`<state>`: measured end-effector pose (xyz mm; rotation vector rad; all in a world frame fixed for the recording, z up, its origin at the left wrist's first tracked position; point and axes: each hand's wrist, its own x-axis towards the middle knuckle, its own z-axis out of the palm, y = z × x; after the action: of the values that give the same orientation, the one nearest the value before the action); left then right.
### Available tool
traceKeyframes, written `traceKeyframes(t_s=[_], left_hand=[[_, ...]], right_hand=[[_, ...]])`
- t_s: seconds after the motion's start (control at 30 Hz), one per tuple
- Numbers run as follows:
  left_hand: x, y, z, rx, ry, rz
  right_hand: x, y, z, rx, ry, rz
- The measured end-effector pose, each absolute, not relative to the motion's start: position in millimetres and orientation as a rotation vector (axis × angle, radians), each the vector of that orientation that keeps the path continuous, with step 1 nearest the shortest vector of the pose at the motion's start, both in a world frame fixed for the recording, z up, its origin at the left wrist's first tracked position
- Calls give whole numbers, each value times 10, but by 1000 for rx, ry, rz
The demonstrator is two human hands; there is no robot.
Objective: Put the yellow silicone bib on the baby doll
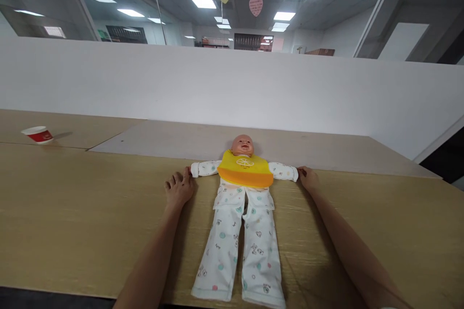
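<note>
A baby doll (242, 145) lies on its back on the table, arms stretched out to both sides. It wears a white patterned top, white patterned trousers (259, 246) and a yellow bib (244, 169) with an orange lower edge and a fruit-slice print. At the end of the sleeve on the left (207, 168), my left hand (179, 188) pinches the cuff with thumb and forefinger, its other fingers bent and apart. My right hand (308, 178) has its fingertips closed on the cuff of the opposite sleeve (284, 172). The doll's hands are hidden.
A red and white paper cup (38, 134) stands at the far left of the wooden table (90, 212). Along the back runs a grey board (326, 147), against a low white wall (217, 87) with glass above. Heart-shaped notes (255, 6) hang on the glass.
</note>
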<state>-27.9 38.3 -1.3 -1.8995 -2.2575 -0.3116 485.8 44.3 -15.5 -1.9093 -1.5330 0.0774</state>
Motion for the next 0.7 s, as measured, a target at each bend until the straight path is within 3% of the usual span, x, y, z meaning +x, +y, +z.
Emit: traceKeyframes(t_s=[0.7], left_hand=[[-374, 402, -24, -1909, -2280, -300]], right_hand=[[4831, 436, -147, -1943, -1476, 99]])
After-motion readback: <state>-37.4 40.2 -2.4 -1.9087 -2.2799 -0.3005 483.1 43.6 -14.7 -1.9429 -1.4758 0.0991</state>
